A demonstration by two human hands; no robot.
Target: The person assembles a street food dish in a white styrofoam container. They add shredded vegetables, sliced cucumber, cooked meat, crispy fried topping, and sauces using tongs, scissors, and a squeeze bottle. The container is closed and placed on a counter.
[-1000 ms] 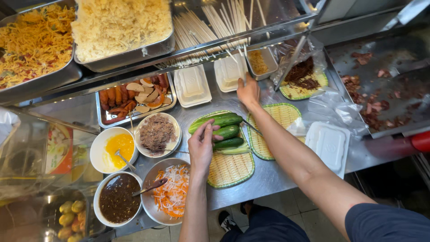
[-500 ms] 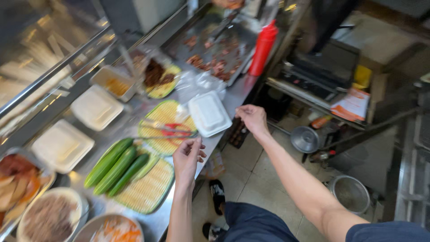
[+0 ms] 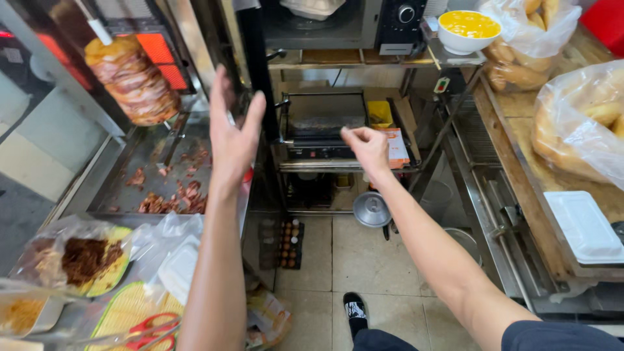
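Left hand [image 3: 233,133] spread wide, empty, centre-left of frame; right hand [image 3: 368,147] loosely curled, grasping nothing, before black flat metal press grill [image 3: 325,123].

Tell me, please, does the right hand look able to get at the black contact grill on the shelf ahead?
Probably yes: the right hand is loosely curled, holds nothing, and hangs just in front of the grill, with nothing visible between them.
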